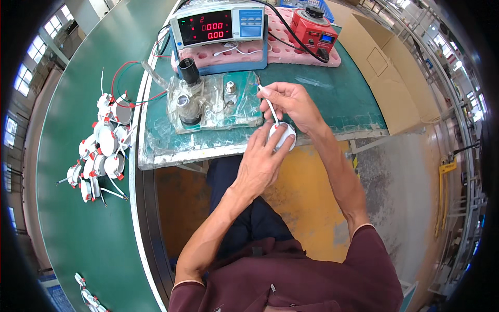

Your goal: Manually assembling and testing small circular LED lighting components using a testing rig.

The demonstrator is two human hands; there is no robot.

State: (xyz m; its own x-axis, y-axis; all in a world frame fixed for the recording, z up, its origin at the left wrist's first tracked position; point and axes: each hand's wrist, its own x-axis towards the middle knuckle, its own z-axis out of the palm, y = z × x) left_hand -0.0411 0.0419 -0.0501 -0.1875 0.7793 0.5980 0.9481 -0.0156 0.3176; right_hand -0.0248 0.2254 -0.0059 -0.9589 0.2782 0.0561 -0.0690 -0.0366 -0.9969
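The left hand [262, 158] is curled around a small round white lamp [283, 136] just right of centre, at the near edge of the green bench [343, 99]. At one o'clock from it, the right hand [291, 101] pinches the lamp's white wire [270, 106] between closed fingertips. A heap of similar lamps [101, 151] lies at nine o'clock, and a meter [218, 25] with red digits sits at twelve

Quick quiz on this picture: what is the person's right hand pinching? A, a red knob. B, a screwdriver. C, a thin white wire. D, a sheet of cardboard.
C: the right hand pinches a thin white wire that runs down to the round white lamp cupped by the left hand.
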